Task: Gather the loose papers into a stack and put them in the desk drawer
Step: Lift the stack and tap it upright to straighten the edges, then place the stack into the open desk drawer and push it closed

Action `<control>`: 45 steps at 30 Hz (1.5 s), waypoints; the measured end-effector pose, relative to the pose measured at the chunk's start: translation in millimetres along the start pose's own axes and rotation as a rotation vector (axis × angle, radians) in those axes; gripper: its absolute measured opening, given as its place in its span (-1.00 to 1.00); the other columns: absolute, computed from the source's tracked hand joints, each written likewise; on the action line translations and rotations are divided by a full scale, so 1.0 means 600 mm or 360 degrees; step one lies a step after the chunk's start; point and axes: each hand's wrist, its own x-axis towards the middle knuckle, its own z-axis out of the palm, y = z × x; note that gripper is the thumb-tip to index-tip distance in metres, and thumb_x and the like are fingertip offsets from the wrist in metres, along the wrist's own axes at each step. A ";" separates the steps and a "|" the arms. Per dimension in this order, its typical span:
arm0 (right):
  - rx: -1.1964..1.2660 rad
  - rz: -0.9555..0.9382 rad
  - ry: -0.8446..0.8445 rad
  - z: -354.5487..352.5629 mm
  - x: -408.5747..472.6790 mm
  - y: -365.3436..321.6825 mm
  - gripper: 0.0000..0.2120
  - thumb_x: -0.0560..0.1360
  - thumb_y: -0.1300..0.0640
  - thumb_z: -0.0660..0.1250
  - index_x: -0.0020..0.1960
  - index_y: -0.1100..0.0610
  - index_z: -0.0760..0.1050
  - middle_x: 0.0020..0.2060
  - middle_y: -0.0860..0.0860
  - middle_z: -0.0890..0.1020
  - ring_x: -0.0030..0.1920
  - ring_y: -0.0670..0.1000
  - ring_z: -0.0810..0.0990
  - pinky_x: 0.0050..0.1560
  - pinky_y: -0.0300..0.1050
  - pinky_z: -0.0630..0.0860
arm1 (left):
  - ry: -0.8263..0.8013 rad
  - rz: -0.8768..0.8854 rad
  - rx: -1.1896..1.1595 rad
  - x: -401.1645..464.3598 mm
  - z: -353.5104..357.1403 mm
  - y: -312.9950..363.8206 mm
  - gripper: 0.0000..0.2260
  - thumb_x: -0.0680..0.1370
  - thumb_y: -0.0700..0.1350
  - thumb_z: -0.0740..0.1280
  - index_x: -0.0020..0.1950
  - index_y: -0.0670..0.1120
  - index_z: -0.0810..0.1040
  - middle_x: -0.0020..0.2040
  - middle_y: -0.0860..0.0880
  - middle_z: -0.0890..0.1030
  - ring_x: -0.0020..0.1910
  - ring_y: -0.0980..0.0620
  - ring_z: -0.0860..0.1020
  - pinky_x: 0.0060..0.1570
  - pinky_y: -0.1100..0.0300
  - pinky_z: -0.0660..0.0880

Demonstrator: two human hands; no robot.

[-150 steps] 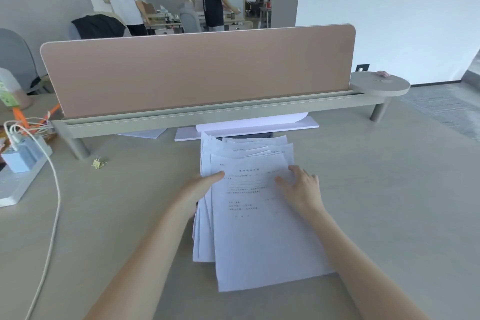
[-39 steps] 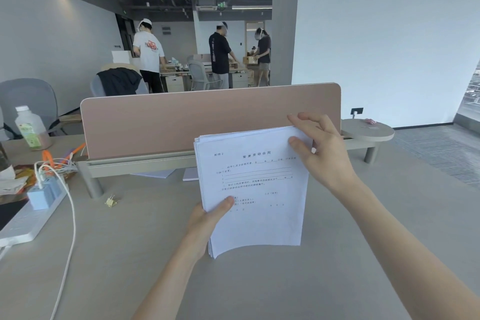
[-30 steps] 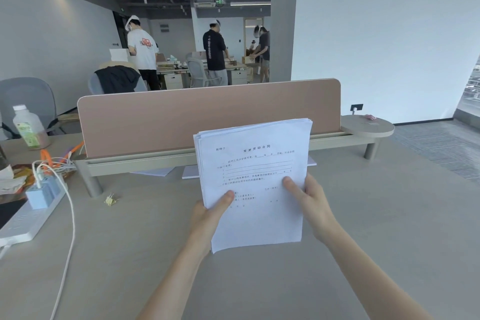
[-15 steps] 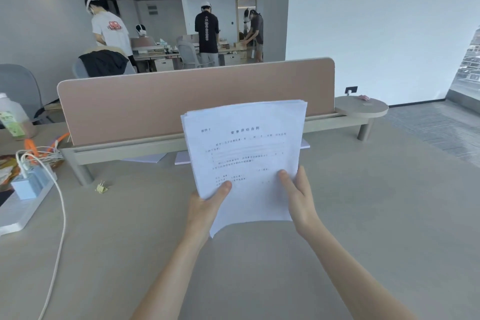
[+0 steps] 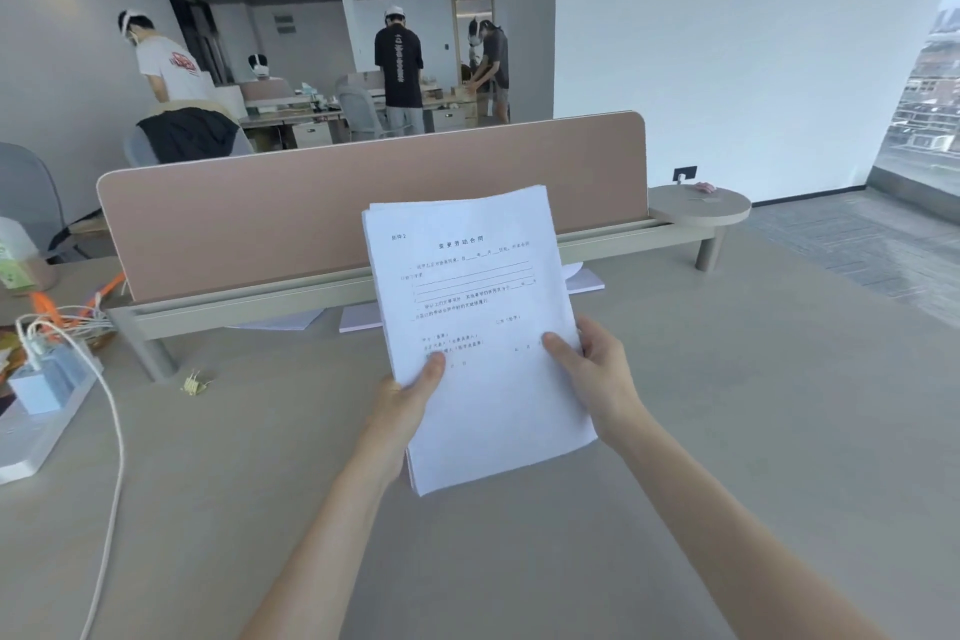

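Note:
A squared-up stack of white printed papers [image 5: 478,322] is held upright above the grey desk [image 5: 727,431], its top tilted slightly left. My left hand [image 5: 405,405] grips the stack's lower left edge, thumb on the front sheet. My right hand [image 5: 597,379] grips the lower right edge, thumb on the front too. More white sheets [image 5: 584,283] lie flat on the desk under the divider's shelf behind the stack. No drawer is in view.
A pink divider panel [image 5: 311,218] on a low shelf crosses the desk's far side, ending in a round side shelf [image 5: 698,205]. At the left sit a white power strip [image 5: 36,426] with chargers and cables, and a small yellow binder clip [image 5: 195,384]. Several people stand at desks behind.
The papers went from lying spread on the desk to a lifted stack. Over the last second my right hand dropped from the top corner to the lower right edge; the stack now tilts slightly left.

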 end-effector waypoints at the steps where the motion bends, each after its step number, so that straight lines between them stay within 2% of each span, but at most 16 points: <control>1: -0.0015 0.0017 -0.0006 -0.006 -0.002 -0.004 -0.87 0.55 0.11 0.38 0.08 0.07 0.63 -0.02 0.06 0.76 -0.02 0.11 0.75 0.01 0.06 0.67 | -0.0026 -0.0009 0.0013 -0.006 0.003 0.007 -0.80 0.56 0.13 0.35 0.05 0.07 0.69 0.00 0.15 0.75 0.02 0.15 0.70 0.06 0.09 0.59; 4: -0.0024 0.0083 -0.0038 -0.027 -0.017 -0.017 -0.76 0.59 0.09 0.27 0.09 0.26 0.57 -0.10 0.04 0.71 -0.12 0.08 0.68 -0.02 0.00 0.57 | -0.0063 0.0010 0.0028 -0.033 0.017 0.028 -0.73 0.58 0.19 0.28 0.03 0.08 0.68 -0.03 0.14 0.76 -0.04 0.15 0.71 -0.04 0.11 0.60; 6: -0.0051 0.0108 -0.0039 -0.048 -0.033 -0.029 -0.64 0.59 0.08 0.19 0.16 0.38 0.47 -0.15 0.20 0.61 -0.15 0.03 0.59 -0.03 0.00 0.51 | -0.0061 0.0033 0.0019 -0.054 0.030 0.040 -0.72 0.59 0.20 0.25 0.05 0.09 0.67 -0.01 0.14 0.75 -0.01 0.13 0.70 -0.02 0.10 0.60; 8: -0.0071 0.0098 -0.0024 -0.077 -0.057 -0.043 -0.69 0.62 0.14 0.16 0.13 0.36 0.52 -0.08 0.24 0.69 -0.15 0.07 0.65 -0.01 0.01 0.59 | -0.0089 0.0048 0.0002 -0.079 0.048 0.048 -0.69 0.58 0.24 0.24 0.11 0.11 0.66 0.06 0.13 0.74 0.05 0.09 0.70 0.06 0.05 0.59; 13: -0.0039 0.0112 0.0108 -0.175 -0.122 -0.068 -0.71 0.66 0.18 0.15 0.08 0.24 0.63 0.06 0.15 0.75 0.07 0.19 0.73 0.15 0.17 0.63 | -0.0243 0.0072 -0.0048 -0.148 0.126 0.068 -0.66 0.61 0.20 0.20 0.15 0.05 0.66 0.02 0.10 0.76 -0.05 0.14 0.73 -0.13 0.14 0.60; 17: 0.0030 0.0128 0.0244 -0.263 -0.169 -0.077 -0.70 0.66 0.20 0.14 0.03 0.13 0.66 -0.09 -0.03 0.77 -0.08 0.04 0.75 -0.01 0.00 0.68 | -0.0353 0.0074 -0.0032 -0.196 0.207 0.073 -0.65 0.60 0.21 0.21 0.15 0.05 0.67 0.03 0.09 0.75 -0.01 0.10 0.72 -0.06 0.11 0.60; 22: 0.0074 0.0130 0.0492 -0.393 -0.239 -0.063 -0.74 0.65 0.20 0.19 0.01 0.16 0.66 -0.16 -0.01 0.77 -0.21 0.00 0.75 -0.16 -0.08 0.67 | -0.0518 0.0057 -0.0011 -0.247 0.321 0.051 -0.70 0.60 0.20 0.22 0.02 0.10 0.68 -0.08 0.17 0.76 -0.04 0.14 0.72 0.00 0.09 0.59; 27: 0.0054 0.0180 0.0796 -0.531 -0.345 -0.034 -0.77 0.64 0.19 0.21 0.00 0.15 0.66 -0.21 -0.04 0.75 -0.27 -0.04 0.72 -0.13 -0.12 0.66 | -0.0741 -0.0013 0.0008 -0.329 0.447 0.004 -0.64 0.62 0.16 0.20 0.22 0.00 0.64 0.09 0.05 0.74 0.07 0.02 0.70 0.12 0.03 0.59; 30: 0.0029 0.0229 0.0953 -0.605 -0.420 -0.017 -0.77 0.64 0.19 0.20 0.04 0.18 0.65 -0.17 0.00 0.73 -0.27 -0.08 0.71 -0.22 -0.19 0.62 | -0.0869 -0.0028 -0.0047 -0.395 0.514 -0.028 -0.66 0.65 0.10 0.18 0.28 -0.01 0.59 0.15 0.04 0.70 0.10 0.03 0.67 0.14 0.04 0.57; 33: 0.0003 0.0268 0.1079 -0.667 -0.493 -0.002 -0.76 0.65 0.17 0.21 0.08 0.27 0.61 -0.11 0.04 0.71 -0.16 0.00 0.68 -0.06 -0.11 0.60 | -0.0887 -0.0015 -0.0075 -0.458 0.565 -0.052 -0.82 0.65 0.03 0.17 0.00 0.17 0.57 -0.02 0.21 0.65 -0.04 0.17 0.62 -0.05 0.16 0.53; 35: -0.0001 0.0260 0.1154 -0.703 -0.541 0.005 -0.76 0.65 0.17 0.21 0.10 0.30 0.59 -0.09 0.07 0.69 -0.10 0.05 0.65 0.03 -0.04 0.56 | -0.0906 -0.0003 -0.0004 -0.495 0.595 -0.068 -0.78 0.63 -0.02 0.17 -0.21 0.08 0.44 -0.18 0.16 0.57 -0.19 0.08 0.56 -0.16 0.16 0.45; 36: -0.0010 0.0258 0.1200 -0.720 -0.567 0.006 -0.77 0.65 0.18 0.21 0.11 0.29 0.58 -0.09 0.07 0.68 -0.10 0.05 0.62 0.03 -0.04 0.54 | -0.0942 0.0024 0.0024 -0.516 0.610 -0.074 -0.79 0.61 -0.04 0.17 -0.23 -0.02 0.36 -0.21 0.09 0.52 -0.24 0.00 0.49 -0.21 0.15 0.39; 39: -0.0011 0.0273 0.1296 -0.765 -0.627 0.007 -0.81 0.66 0.17 0.21 0.18 0.12 0.56 -0.06 0.03 0.67 -0.16 0.02 0.64 -0.02 -0.07 0.57 | -0.0999 0.0086 0.0084 -0.571 0.648 -0.084 -0.79 0.56 -0.13 0.18 -0.26 -0.05 0.24 -0.29 -0.01 0.38 -0.31 -0.01 0.33 -0.30 0.16 0.26; 42: -0.0061 0.0333 0.1303 -0.811 -0.667 0.009 -0.85 0.67 0.18 0.22 0.16 0.05 0.53 -0.09 0.04 0.68 -0.31 -0.06 0.68 -0.26 -0.17 0.61 | -0.1026 0.0139 0.0232 -0.605 0.678 -0.094 -0.79 0.48 -0.22 0.21 -0.31 -0.07 0.25 -0.35 -0.01 0.34 -0.32 -0.03 0.28 -0.34 0.15 0.18; 44: -0.0143 0.0390 0.1315 -0.844 -0.683 0.012 -0.86 0.66 0.19 0.24 0.16 0.05 0.53 -0.04 0.09 0.67 -0.26 0.00 0.65 -0.20 -0.14 0.60 | -0.1071 0.0182 0.0307 -0.618 0.694 -0.104 -0.90 0.45 -0.25 0.23 -0.15 -0.05 0.42 -0.32 0.00 0.47 -0.32 -0.02 0.41 -0.32 0.16 0.28; 45: -0.0193 0.0423 0.1330 -0.859 -0.688 0.014 -0.85 0.65 0.20 0.26 0.17 0.06 0.53 -0.02 0.10 0.66 -0.24 0.02 0.63 -0.17 -0.12 0.58 | -0.1098 0.0181 0.0349 -0.622 0.701 -0.111 -0.75 0.45 -0.26 0.24 0.05 0.03 0.46 -0.28 0.02 0.55 -0.33 0.06 0.49 -0.30 0.17 0.35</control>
